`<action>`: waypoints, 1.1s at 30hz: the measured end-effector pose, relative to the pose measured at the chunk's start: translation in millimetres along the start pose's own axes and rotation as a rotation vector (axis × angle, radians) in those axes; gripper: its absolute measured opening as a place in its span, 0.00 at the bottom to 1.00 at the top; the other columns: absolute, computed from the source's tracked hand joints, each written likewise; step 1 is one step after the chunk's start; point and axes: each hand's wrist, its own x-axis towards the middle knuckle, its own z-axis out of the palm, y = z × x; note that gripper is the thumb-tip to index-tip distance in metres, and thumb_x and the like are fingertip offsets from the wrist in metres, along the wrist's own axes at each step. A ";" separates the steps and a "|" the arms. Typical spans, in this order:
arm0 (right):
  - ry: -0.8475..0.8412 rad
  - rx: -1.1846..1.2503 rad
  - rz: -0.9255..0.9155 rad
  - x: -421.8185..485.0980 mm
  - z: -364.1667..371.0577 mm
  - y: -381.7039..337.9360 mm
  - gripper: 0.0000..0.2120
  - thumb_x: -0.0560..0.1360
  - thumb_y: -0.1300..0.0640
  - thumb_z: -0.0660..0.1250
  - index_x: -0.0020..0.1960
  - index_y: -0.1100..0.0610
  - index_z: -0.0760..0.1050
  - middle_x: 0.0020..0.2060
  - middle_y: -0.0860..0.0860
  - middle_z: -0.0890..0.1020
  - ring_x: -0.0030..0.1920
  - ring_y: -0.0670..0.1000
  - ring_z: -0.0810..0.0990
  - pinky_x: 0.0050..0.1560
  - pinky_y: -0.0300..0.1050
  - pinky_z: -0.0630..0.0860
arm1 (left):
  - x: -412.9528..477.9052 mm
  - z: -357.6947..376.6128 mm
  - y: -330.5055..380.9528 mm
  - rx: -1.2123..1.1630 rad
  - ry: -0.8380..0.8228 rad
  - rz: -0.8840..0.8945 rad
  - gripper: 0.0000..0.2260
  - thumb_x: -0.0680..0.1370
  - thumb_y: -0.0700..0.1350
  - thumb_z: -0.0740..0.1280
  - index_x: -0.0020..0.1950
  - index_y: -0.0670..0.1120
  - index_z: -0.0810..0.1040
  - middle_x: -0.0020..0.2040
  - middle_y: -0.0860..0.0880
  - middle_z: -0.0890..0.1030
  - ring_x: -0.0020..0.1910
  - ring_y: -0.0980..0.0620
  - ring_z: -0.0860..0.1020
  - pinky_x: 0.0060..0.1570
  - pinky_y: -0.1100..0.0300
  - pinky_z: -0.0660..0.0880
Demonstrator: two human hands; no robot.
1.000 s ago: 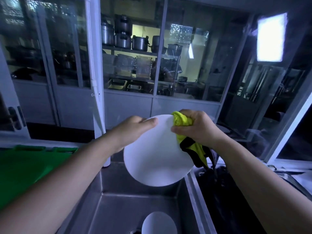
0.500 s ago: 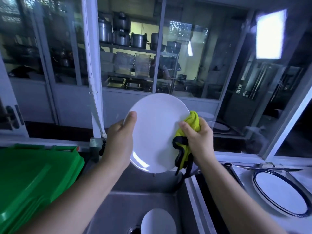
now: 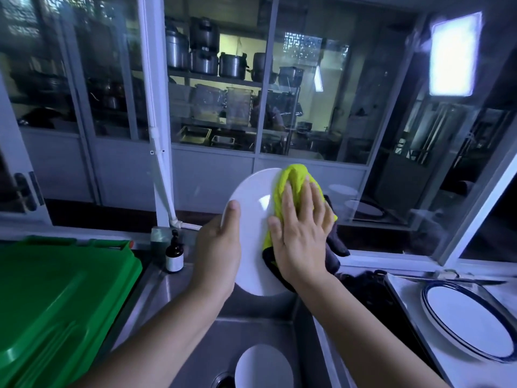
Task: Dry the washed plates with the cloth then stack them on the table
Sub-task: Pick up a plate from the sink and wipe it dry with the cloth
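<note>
My left hand (image 3: 216, 247) gripped the white plate (image 3: 251, 208) upright over the sink (image 3: 251, 329), thumb on its rim, fingers presumably behind. My right hand (image 3: 302, 239) pressed the cloth (image 3: 291, 177) flat-fingered against its face. The blue-rimmed plate (image 3: 470, 329) lay lower right, nearer that hand.

sink plate (image 3: 263, 368) cut by bottom edge, green lid (image 3: 56, 303) cropped left

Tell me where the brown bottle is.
In the head view, the brown bottle stands left of centre by the back-left corner of the sink, between the green lid and the left hand.
</note>
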 end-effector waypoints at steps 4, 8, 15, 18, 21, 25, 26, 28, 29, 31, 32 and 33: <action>-0.012 0.037 -0.249 -4.4 -0.6 -18.1 0.26 0.80 0.45 0.51 0.75 0.54 0.63 0.75 0.58 0.62 0.76 0.56 0.57 0.70 0.59 0.56 | 4.0 7.9 -2.8 -0.049 0.024 -0.050 0.23 0.80 0.60 0.60 0.30 0.52 0.81 0.30 0.60 0.82 0.31 0.64 0.79 0.37 0.68 0.76; -0.126 0.127 -0.426 -21.0 -0.3 -21.3 0.23 0.80 0.49 0.53 0.73 0.53 0.66 0.73 0.55 0.65 0.75 0.56 0.60 0.71 0.62 0.57 | 12.7 3.8 1.9 -0.230 0.037 -0.222 0.21 0.79 0.60 0.62 0.36 0.50 0.85 0.37 0.50 0.86 0.38 0.51 0.85 0.41 0.57 0.80; -0.083 0.160 -0.467 -51.8 3.2 24.4 0.18 0.79 0.53 0.59 0.66 0.53 0.76 0.69 0.54 0.72 0.70 0.57 0.69 0.68 0.63 0.63 | 19.1 -6.2 7.2 -0.059 0.209 -0.207 0.20 0.76 0.66 0.60 0.41 0.51 0.78 0.42 0.54 0.83 0.46 0.49 0.82 0.47 0.53 0.78; 0.018 0.208 -0.235 -44.0 9.0 41.2 0.17 0.75 0.61 0.65 0.64 0.58 0.77 0.65 0.60 0.73 0.67 0.63 0.69 0.66 0.66 0.62 | 11.6 -4.6 10.0 -0.041 0.186 -0.191 0.19 0.77 0.65 0.58 0.39 0.52 0.78 0.31 0.60 0.82 0.33 0.60 0.80 0.33 0.61 0.73; -0.030 0.566 0.109 -21.5 4.3 46.8 0.23 0.76 0.66 0.62 0.70 0.58 0.69 0.67 0.57 0.67 0.66 0.54 0.65 0.67 0.47 0.63 | 5.6 0.3 12.0 -0.063 0.167 -0.162 0.20 0.78 0.64 0.58 0.37 0.51 0.79 0.31 0.64 0.81 0.36 0.58 0.80 0.35 0.60 0.74; -0.114 1.017 0.432 4.0 -14.5 62.9 0.26 0.73 0.62 0.67 0.65 0.41 0.68 0.50 0.42 0.79 0.45 0.45 0.78 0.43 0.39 0.77 | 4.4 6.5 9.3 -0.092 0.189 -0.151 0.22 0.77 0.65 0.59 0.37 0.51 0.80 0.32 0.62 0.82 0.38 0.56 0.81 0.36 0.59 0.75; -0.176 1.158 0.512 7.6 -19.0 66.4 0.24 0.71 0.62 0.68 0.61 0.41 0.71 0.44 0.43 0.80 0.38 0.47 0.78 0.34 0.40 0.77 | 4.9 8.2 7.0 -0.101 0.188 -0.165 0.21 0.76 0.66 0.59 0.38 0.51 0.79 0.32 0.62 0.82 0.38 0.57 0.81 0.36 0.59 0.76; -0.308 1.390 0.613 10.6 -25.8 68.2 0.20 0.67 0.63 0.69 0.55 0.45 0.77 0.36 0.49 0.79 0.29 0.49 0.75 0.24 0.40 0.71 | 7.9 12.5 1.0 -0.140 0.174 -0.206 0.21 0.77 0.65 0.59 0.40 0.51 0.79 0.35 0.60 0.84 0.40 0.55 0.83 0.41 0.56 0.79; -0.337 1.420 0.630 10.6 -27.0 67.6 0.16 0.68 0.65 0.69 0.50 0.48 0.78 0.35 0.51 0.78 0.28 0.49 0.74 0.24 0.39 0.71 | 10.0 14.0 -1.5 -0.143 0.172 -0.214 0.21 0.77 0.65 0.59 0.40 0.50 0.79 0.36 0.59 0.84 0.40 0.55 0.83 0.42 0.56 0.79; -0.281 1.401 0.644 9.7 -26.4 67.8 0.15 0.70 0.69 0.68 0.45 0.49 0.79 0.34 0.52 0.78 0.30 0.50 0.76 0.27 0.41 0.73 | 14.0 17.5 -4.6 -0.096 0.174 -0.207 0.20 0.78 0.64 0.59 0.40 0.50 0.79 0.39 0.56 0.84 0.40 0.55 0.82 0.42 0.58 0.78; -0.216 1.381 0.636 9.2 -26.0 68.2 0.16 0.70 0.70 0.68 0.45 0.48 0.79 0.34 0.50 0.79 0.32 0.50 0.76 0.29 0.42 0.75 | 16.2 19.3 -6.9 -0.066 0.180 -0.196 0.19 0.79 0.63 0.58 0.41 0.50 0.78 0.41 0.56 0.82 0.40 0.57 0.80 0.42 0.61 0.76; -0.143 1.332 0.603 8.3 -25.8 69.0 0.17 0.70 0.70 0.67 0.46 0.47 0.79 0.35 0.48 0.80 0.34 0.49 0.77 0.32 0.43 0.76 | 16.7 20.9 -7.5 -0.044 0.185 -0.175 0.17 0.80 0.61 0.58 0.43 0.51 0.77 0.41 0.58 0.78 0.39 0.62 0.76 0.39 0.66 0.73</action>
